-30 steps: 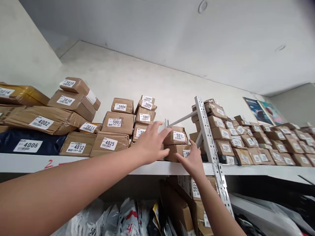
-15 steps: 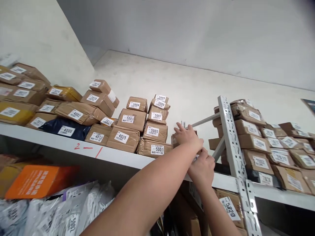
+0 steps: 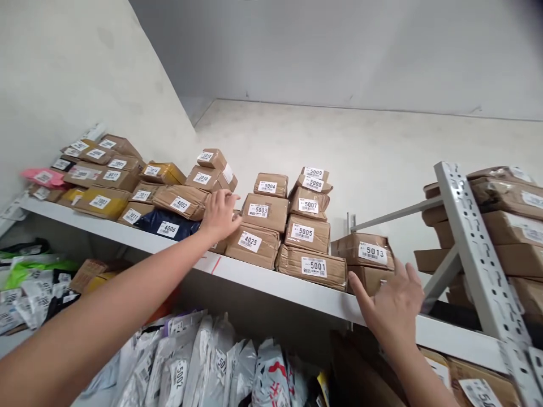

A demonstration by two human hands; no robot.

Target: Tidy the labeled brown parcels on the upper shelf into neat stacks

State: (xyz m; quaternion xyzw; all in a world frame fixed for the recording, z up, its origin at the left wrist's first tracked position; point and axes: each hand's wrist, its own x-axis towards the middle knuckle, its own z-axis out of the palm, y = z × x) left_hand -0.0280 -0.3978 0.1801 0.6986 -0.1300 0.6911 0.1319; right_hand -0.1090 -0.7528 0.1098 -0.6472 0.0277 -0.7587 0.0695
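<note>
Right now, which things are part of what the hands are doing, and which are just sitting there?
Seem part of it:
box 5013, near the right hand's fingers
the lower box, by that thumb
box 4002, by the left hand

Seem just sitting there:
box 5001
navy package 4006
plastic bags below
metal post

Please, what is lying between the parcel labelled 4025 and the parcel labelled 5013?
In the head view, a stack stands between parcel 4025 and parcel 5013: 5001 at the bottom, then 5005, 5007, 5008 and, on top, 5009.
</note>
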